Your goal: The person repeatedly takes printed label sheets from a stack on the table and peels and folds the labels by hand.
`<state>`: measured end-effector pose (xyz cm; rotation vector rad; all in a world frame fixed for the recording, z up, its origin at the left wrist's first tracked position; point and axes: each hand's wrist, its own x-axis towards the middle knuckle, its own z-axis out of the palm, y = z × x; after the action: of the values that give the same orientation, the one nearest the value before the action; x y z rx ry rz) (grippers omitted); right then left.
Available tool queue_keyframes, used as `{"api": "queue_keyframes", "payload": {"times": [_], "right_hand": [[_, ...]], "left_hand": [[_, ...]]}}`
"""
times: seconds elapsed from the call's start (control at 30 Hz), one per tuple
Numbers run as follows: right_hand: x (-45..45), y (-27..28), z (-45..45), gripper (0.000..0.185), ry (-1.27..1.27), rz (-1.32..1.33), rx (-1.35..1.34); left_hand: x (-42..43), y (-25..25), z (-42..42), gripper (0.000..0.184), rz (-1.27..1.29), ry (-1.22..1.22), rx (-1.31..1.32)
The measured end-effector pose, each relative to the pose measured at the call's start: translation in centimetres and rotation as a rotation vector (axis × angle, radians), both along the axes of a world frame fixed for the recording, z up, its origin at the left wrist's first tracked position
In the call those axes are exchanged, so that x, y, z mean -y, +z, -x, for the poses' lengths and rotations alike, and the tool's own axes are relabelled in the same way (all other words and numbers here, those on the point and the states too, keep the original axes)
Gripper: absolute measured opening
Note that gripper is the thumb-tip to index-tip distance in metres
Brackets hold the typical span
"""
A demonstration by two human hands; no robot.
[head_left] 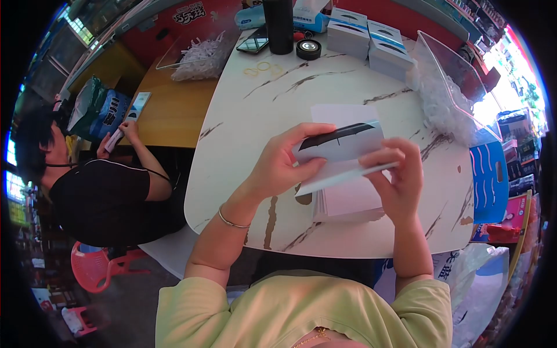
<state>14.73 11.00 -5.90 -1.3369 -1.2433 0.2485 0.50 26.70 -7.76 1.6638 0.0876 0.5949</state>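
Note:
A folded white card [342, 141] printed with a black umbrella is held up over the table. My left hand [279, 159] grips its left end, thumb below and fingers on top. My right hand [401, 177] is at the right end, fingers closed on the edge of the lower flap. The card bends into two panels that stand apart. Right beneath lies a stack of white sheets [351, 200], partly covered by the card and my hands.
On the marble-patterned table [232, 156] stand a black bottle [278, 26], a round black-rimmed lid [308, 49], a phone [253, 40], rubber bands [263, 69], stacked cards [348, 32] and a clear bin [447, 93] of plastic pieces. A co-worker [104, 191] sits at left, holding a strip.

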Motion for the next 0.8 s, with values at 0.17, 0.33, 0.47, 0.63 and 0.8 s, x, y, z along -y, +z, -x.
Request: {"api": "queue_keyframes", "payload": {"times": [0.17,0.33,0.47,0.63,0.8], "right_hand": [[-0.44,0.51,-0.06,0.043,-0.025,0.118,-0.389],[-0.72,0.87,-0.12,0.045,-0.032,0.138,-0.472],[-0.80,0.99,-0.58,0.046,0.031,0.182,-0.507],[-0.69,0.37,-0.76,0.048,0.001,0.175,-0.520],[-0.78,0.46,-0.83,0.036,0.042,0.162,-0.497]], "left_hand": [[-0.09,0.08,-0.21,0.047,-0.068,-0.045,0.121],[-0.22,-0.13,-0.34,0.049,-0.043,-0.072,0.151],[-0.07,-0.09,-0.52,0.046,-0.091,-0.050,0.181],[0.11,-0.27,-0.64,0.046,-0.001,-0.079,0.177],[0.07,-0.34,-0.56,0.041,-0.029,-0.067,0.183]]}}
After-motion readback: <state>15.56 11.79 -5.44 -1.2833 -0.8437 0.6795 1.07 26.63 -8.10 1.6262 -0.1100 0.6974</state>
